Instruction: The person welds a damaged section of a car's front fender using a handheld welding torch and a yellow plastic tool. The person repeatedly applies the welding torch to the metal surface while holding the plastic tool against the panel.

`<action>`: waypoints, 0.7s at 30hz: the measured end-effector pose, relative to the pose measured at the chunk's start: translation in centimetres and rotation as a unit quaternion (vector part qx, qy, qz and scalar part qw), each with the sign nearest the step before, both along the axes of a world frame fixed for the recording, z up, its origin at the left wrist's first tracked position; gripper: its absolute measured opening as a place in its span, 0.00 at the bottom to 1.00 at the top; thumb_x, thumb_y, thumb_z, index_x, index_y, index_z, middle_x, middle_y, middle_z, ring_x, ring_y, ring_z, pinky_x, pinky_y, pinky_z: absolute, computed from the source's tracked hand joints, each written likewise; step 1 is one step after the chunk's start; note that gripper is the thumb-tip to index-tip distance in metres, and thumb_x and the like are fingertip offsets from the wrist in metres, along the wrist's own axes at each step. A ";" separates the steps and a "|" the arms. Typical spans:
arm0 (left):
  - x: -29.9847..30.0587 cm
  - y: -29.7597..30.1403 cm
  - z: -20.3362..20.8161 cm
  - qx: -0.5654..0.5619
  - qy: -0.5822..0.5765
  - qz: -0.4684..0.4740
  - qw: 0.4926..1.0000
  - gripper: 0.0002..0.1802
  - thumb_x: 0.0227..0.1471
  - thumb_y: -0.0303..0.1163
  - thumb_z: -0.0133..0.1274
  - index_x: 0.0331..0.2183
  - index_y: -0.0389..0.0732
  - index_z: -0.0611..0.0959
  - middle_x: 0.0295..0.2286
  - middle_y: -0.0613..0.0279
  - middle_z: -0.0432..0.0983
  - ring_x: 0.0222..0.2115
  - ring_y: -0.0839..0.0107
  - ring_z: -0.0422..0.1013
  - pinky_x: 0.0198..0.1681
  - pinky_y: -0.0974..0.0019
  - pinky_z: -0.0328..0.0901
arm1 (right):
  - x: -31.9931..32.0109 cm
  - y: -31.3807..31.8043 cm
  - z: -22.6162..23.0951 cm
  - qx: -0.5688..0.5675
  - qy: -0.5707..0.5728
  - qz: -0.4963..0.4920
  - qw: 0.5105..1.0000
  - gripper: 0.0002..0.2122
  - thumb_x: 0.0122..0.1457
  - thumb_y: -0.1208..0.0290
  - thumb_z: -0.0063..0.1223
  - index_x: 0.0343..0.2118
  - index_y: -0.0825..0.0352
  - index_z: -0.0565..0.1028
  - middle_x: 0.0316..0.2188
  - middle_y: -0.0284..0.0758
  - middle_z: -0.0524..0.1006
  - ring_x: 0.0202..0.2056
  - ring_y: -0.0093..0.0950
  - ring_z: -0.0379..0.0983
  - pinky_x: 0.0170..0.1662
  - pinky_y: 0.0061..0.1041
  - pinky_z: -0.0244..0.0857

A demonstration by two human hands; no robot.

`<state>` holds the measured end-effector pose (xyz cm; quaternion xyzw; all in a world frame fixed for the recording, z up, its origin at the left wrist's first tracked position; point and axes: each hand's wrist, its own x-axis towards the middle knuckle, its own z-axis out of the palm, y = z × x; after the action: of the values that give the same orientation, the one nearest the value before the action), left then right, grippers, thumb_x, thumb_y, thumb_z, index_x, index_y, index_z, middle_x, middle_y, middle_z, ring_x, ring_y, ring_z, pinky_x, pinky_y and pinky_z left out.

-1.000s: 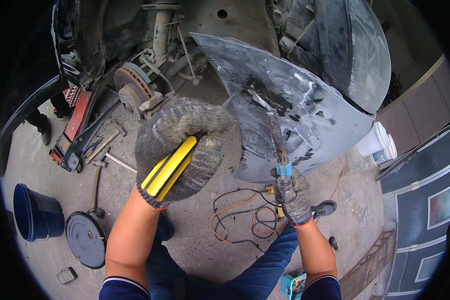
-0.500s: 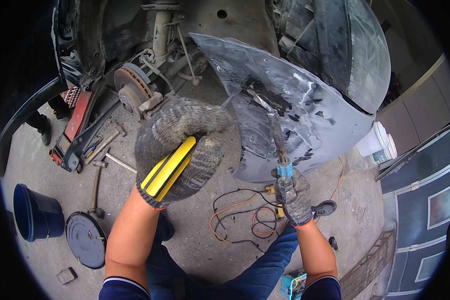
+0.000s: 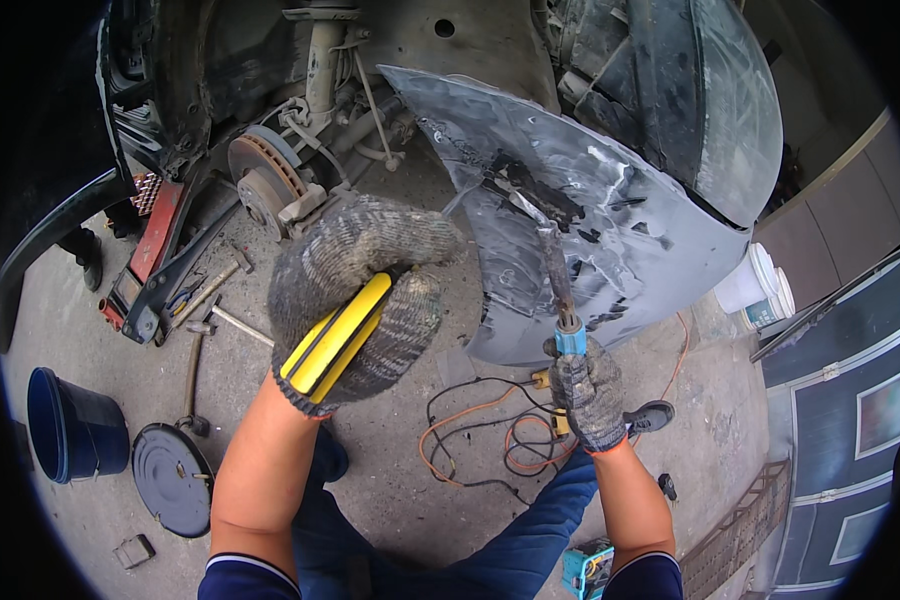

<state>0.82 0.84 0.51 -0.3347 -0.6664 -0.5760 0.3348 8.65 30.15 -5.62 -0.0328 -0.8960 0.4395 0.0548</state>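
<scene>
My left hand (image 3: 365, 225), in a dirty knitted glove, is closed around a screwdriver (image 3: 337, 338) with a yellow-and-black handle. Its thin metal blade runs to a dark, rough patch on a grey car body panel (image 3: 530, 290). My right hand (image 3: 588, 395), gloved too, grips the blue handle of a soldering iron (image 3: 558, 275) with a long metal barrel. The iron's bright tip rests at or just over the same black patch, close to the blade's end; contact cannot be made out. Scuffs and white and black smears cover the panel.
A brake disc (image 3: 267, 170) and a strut (image 3: 322, 65) stand behind my left hand. On the floor lie hammers (image 3: 198, 375), a red floor jack (image 3: 158, 235), a blue bucket (image 3: 75, 425), a black lid (image 3: 173, 480) and coiled cables (image 3: 485, 435). White buckets (image 3: 750, 280) stand right.
Almost nothing differs. Both hands and their tools keep the same places at the panel; a person's foot at the far left has shifted slightly.
</scene>
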 end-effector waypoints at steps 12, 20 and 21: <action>0.0 -0.1 -0.3 0.010 0.002 -0.014 1.000 0.08 0.51 0.30 0.57 0.35 0.38 0.82 0.33 0.56 0.81 0.36 0.64 0.77 0.54 0.55 0.63 | 0.2 0.5 -0.6 0.053 0.017 0.006 0.998 0.11 0.64 0.63 0.48 0.39 0.65 0.76 0.30 0.40 0.76 0.31 0.40 0.74 0.35 0.37 0.67; -0.3 0.2 0.0 0.005 0.001 -0.008 1.000 0.08 0.51 0.28 0.57 0.35 0.37 0.82 0.33 0.57 0.81 0.36 0.65 0.77 0.52 0.56 0.65 | -0.2 0.8 -0.5 0.039 0.026 0.007 0.999 0.11 0.63 0.63 0.48 0.40 0.65 0.76 0.28 0.37 0.75 0.30 0.37 0.72 0.34 0.33 0.65; -0.1 0.1 0.0 0.016 0.000 -0.019 1.000 0.08 0.50 0.28 0.57 0.35 0.38 0.82 0.33 0.57 0.81 0.36 0.64 0.77 0.50 0.56 0.66 | -0.1 0.6 -0.2 0.053 0.017 0.002 0.998 0.10 0.63 0.65 0.48 0.40 0.65 0.76 0.30 0.40 0.76 0.32 0.41 0.74 0.36 0.36 0.67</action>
<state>0.69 0.92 0.46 -0.3419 -0.6504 -0.5933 0.3287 8.55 30.77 -5.82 -0.0206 -0.9169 0.3922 0.0712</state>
